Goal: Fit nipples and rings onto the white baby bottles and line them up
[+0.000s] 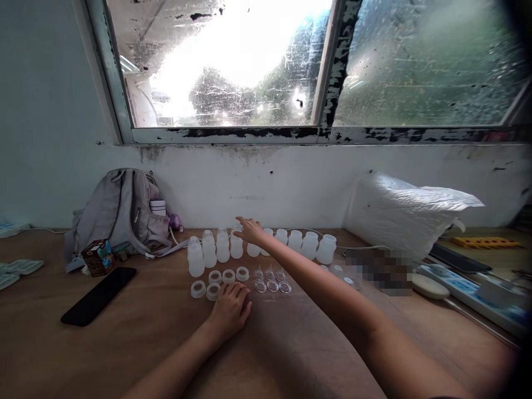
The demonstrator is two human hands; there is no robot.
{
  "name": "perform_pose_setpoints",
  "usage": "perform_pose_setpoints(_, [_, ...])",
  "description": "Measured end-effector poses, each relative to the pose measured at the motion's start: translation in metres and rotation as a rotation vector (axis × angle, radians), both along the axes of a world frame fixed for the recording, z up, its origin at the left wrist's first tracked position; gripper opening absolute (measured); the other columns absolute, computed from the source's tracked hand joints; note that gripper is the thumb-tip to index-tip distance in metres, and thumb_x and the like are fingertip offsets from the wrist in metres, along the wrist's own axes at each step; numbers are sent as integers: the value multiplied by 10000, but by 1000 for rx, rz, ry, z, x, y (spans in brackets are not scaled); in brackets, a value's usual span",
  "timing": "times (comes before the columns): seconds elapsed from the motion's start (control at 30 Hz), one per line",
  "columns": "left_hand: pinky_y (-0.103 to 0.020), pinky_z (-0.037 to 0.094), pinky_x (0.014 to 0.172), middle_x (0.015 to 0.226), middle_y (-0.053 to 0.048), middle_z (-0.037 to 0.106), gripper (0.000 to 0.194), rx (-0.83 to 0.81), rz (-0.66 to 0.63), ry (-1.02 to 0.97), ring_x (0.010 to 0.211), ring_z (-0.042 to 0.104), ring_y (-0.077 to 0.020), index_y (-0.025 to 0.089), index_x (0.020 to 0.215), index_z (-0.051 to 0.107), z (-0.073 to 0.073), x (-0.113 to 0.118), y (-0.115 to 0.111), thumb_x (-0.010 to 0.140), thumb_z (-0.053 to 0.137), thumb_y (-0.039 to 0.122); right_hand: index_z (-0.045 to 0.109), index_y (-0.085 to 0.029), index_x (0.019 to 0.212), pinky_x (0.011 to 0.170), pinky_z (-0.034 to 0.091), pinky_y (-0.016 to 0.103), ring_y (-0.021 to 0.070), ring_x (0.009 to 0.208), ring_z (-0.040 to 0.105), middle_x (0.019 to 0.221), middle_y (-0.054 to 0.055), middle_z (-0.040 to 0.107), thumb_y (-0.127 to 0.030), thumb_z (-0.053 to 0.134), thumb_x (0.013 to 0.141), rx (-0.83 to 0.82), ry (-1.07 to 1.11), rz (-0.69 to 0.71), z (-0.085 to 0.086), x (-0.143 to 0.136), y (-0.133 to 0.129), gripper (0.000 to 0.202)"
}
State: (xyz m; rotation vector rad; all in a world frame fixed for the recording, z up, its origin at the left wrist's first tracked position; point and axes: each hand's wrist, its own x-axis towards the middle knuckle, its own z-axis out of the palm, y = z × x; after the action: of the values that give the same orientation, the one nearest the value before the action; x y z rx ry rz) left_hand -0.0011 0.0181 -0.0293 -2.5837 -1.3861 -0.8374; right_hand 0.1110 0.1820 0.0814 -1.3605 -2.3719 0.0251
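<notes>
Along the back of the brown table (166,354) runs a row of frosted bottles. On the left, several have clear tops, such as the end bottle (195,257); those on the right, like the open bottle (326,249), have none. My right hand (250,230) reaches over the row, its fingers apart at the top of a capped bottle (236,245). My left hand (230,307) rests on the table beside white rings (228,276), fingers loosely spread, partly covering a ring. Clear nipple-shaped pieces (272,286) lie in two rows right of the rings.
A grey backpack (120,210), a small carton (98,258) and a black phone (98,296) are on the left. To the right are a silvery bag (399,210), a white power strip (477,293) and a pale rounded device (430,286). My right forearm hides part of the table.
</notes>
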Motion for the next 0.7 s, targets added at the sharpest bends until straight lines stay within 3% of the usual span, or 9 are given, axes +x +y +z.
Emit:
perform_pose_setpoints(0.1, [-390, 383, 865, 1019, -65, 548, 240, -26, -116, -40, 980, 482, -203, 192, 988, 523, 6, 0, -4, 773, 464, 283, 403, -146, 1170, 789, 337, 363, 245, 987, 466, 1057, 134, 545, -336, 494, 766, 53, 127, 31, 3, 15, -20, 455])
perform_pose_setpoints(0.17, [-365, 393, 873, 1053, -68, 532, 274, -60, -197, -72, 998, 475, -198, 193, 1007, 517, 12, 0, -8, 753, 496, 292, 457, -154, 1083, 759, 359, 291, 177, 888, 504, 950, 88, 568, -287, 450, 792, 128, 261, 125, -4, 32, -43, 320])
perform_pose_setpoints(0.23, [-329, 398, 887, 1092, -69, 512, 314, -113, -276, -101, 1023, 465, -185, 193, 1046, 496, 18, -1, -12, 741, 508, 268, 471, -161, 1014, 658, 378, 238, 128, 703, 511, 764, 29, 556, -263, 404, 809, 109, 355, 177, -19, 53, -69, 238])
perform_pose_setpoints(0.33, [-295, 396, 903, 1117, -73, 502, 363, -187, -366, -129, 1047, 453, -166, 187, 1102, 456, 23, -1, -16, 742, 488, 212, 473, -156, 914, 535, 348, 213, 102, 519, 427, 583, -27, 454, -229, 372, 802, 93, 414, 96, -53, 88, -101, 167])
perform_pose_setpoints(0.43, [-300, 401, 902, 1118, -83, 513, 382, -213, -433, -119, 1045, 461, -168, 180, 1117, 444, 23, 0, -18, 735, 461, 170, 471, -154, 881, 504, 326, 217, 105, 486, 412, 547, -34, 425, -218, 363, 787, 69, 369, -10, -83, 116, -116, 156])
perform_pose_setpoints(0.53, [-320, 405, 897, 1076, -80, 548, 328, -183, -483, -86, 1030, 475, -180, 182, 1049, 485, 19, 1, -15, 723, 462, 157, 466, -153, 947, 528, 336, 227, 125, 528, 470, 580, -14, 486, -165, 364, 735, 11, 258, -86, -103, 131, -119, 236])
perform_pose_setpoints(0.7, [-333, 453, 794, 946, -86, 599, 244, 119, -447, -143, 911, 531, -197, 175, 934, 525, -1, 2, 2, 696, 473, 170, 462, -165, 1004, 557, 342, 241, 167, 625, 550, 690, 27, 590, -185, 398, 712, -50, 39, -103, -115, 134, -117, 299])
